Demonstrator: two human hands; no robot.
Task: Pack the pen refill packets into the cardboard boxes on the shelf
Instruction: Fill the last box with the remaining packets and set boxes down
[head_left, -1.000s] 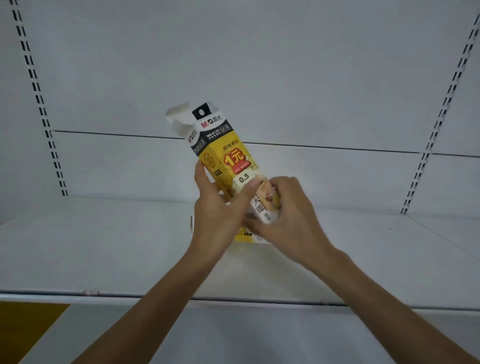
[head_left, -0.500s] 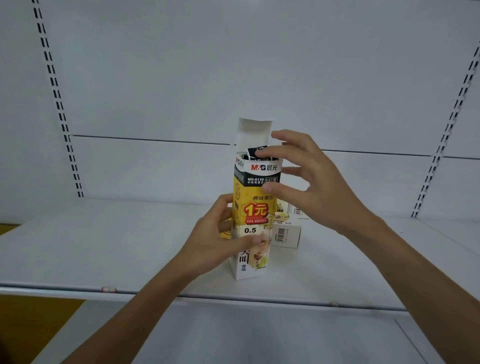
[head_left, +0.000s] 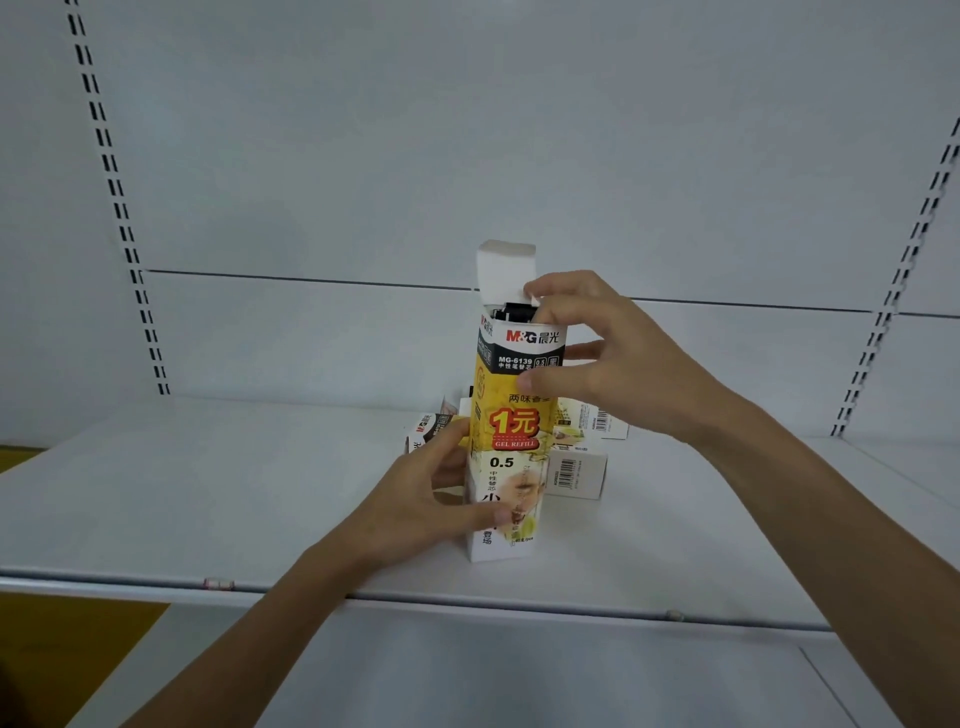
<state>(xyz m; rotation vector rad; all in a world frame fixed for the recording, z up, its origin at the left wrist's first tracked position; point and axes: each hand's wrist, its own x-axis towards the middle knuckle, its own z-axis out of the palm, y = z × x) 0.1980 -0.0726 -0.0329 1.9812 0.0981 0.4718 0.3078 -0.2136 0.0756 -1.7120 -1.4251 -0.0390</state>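
A tall yellow, black and white pen refill box stands upright on the white shelf, its white top flap raised. Dark refill packet tops show inside the opening. My left hand grips the box's lower part, thumb across the front. My right hand curls round the box's top right, with the index fingertip at the small side flap by the opening and the thumb on the front face.
More refill boxes lie on the shelf behind the upright one: one at the left, one at the right, another further back. The shelf's front rail runs across; a lower shelf lies below. Slotted uprights flank the back panel.
The box went from tilted in both hands to standing upright on the shelf. My right hand rose from its lower end to its open top, and the index finger has curled onto the side flap.
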